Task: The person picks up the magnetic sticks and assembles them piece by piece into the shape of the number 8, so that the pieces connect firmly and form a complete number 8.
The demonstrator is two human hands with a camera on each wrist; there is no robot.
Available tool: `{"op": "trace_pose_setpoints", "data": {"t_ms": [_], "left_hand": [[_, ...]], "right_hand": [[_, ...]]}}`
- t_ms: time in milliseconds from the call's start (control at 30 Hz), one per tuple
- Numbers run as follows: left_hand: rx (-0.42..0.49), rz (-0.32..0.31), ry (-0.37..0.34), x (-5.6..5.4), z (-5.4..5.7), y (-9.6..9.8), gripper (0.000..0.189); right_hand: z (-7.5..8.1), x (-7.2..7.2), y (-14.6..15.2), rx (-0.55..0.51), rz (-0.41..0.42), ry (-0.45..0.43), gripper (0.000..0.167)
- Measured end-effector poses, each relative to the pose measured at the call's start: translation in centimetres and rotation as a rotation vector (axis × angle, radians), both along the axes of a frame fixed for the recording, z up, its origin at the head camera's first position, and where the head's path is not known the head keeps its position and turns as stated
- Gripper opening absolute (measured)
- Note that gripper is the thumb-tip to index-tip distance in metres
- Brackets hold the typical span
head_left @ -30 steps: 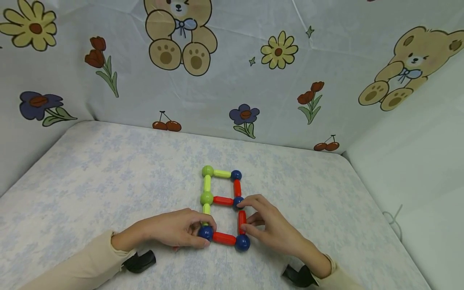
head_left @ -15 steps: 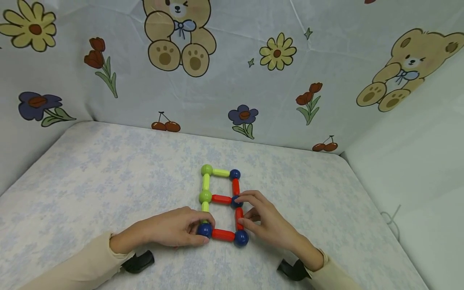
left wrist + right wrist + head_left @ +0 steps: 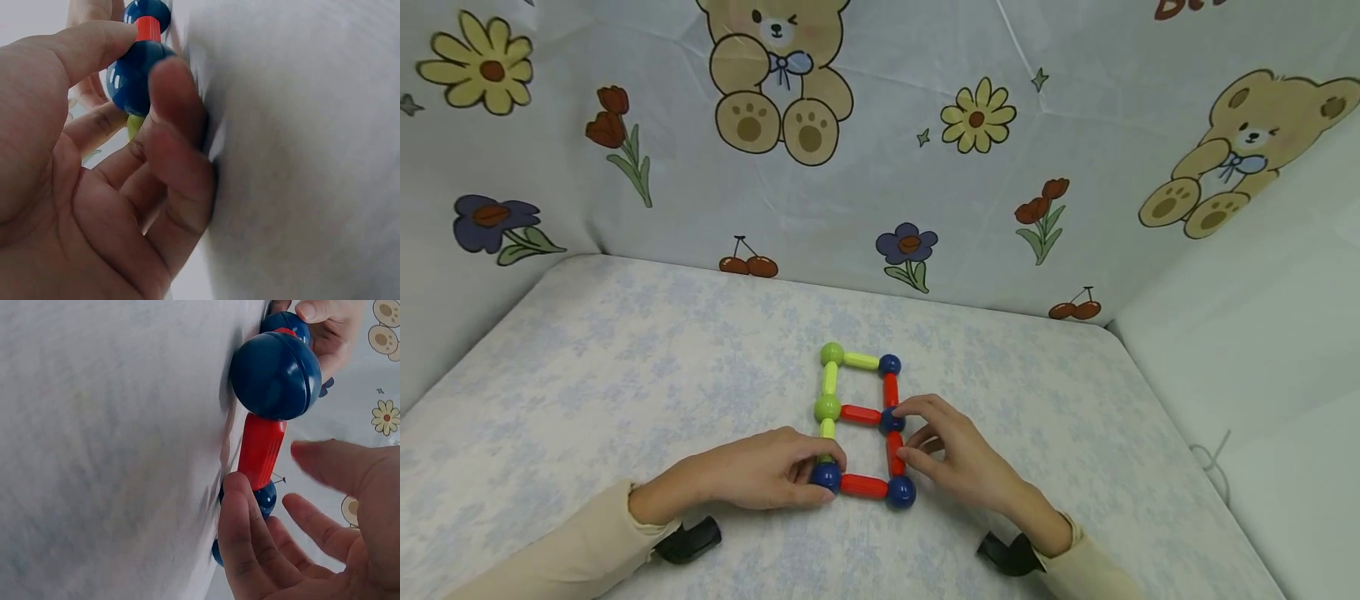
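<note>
A ladder-like frame of magnetic balls and rods lies on the table, forming two squares. My left hand [image 3: 763, 471] pinches the near-left blue ball [image 3: 825, 477] between thumb and fingers; a red rod [image 3: 863, 486] runs from it to the near-right blue ball [image 3: 901, 492]. On the other side, my right hand [image 3: 966, 462] has its index fingertip at the middle blue ball [image 3: 892, 419]. In the right wrist view its fingertips touch the right-hand red rod [image 3: 261, 450], while the thumb stands apart from that rod. Green balls [image 3: 827, 408] and yellow-green rods [image 3: 830, 379] make up the left side.
A pale flower-patterned cloth [image 3: 647, 358] covers the table. Behind it hangs a white curtain [image 3: 865, 192] printed with bears and flowers. A plain white wall [image 3: 1262, 400] with a thin cord [image 3: 1213, 467] borders the right. Dark straps [image 3: 1011, 557] sit at both wrists.
The right-hand red rod and near-right ball have shifted slightly away from me, and the gap between that rod and the middle blue ball has shut. The left hand keeps its hold.
</note>
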State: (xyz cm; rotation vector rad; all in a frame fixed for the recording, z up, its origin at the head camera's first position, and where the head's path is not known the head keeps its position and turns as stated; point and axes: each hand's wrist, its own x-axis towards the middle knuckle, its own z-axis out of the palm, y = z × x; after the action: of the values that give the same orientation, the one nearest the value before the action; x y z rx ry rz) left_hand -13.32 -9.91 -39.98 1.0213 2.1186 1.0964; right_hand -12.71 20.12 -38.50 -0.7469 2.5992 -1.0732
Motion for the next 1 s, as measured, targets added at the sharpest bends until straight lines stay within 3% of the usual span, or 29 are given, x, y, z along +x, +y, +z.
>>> {"op": "trace_pose_setpoints", "data": {"t_ms": [167, 300, 1000], "left_hand": [[-0.005, 0.005, 0.021, -0.19, 0.21, 0.01, 0.026], [0.000, 0.002, 0.015, -0.28, 0.27, 0.01, 0.024], [-0.012, -0.024, 0.007, -0.48, 0.46, -0.70, 0.021]], "right_hand": [[0.40, 0.02, 0.55, 0.082, 0.073, -0.109, 0.072], [0.54, 0.03, 0.85, 0.139, 0.119, -0.116, 0.085], [0.05, -0.43, 0.23, 0.220, 0.104, -0.005, 0.083]]}}
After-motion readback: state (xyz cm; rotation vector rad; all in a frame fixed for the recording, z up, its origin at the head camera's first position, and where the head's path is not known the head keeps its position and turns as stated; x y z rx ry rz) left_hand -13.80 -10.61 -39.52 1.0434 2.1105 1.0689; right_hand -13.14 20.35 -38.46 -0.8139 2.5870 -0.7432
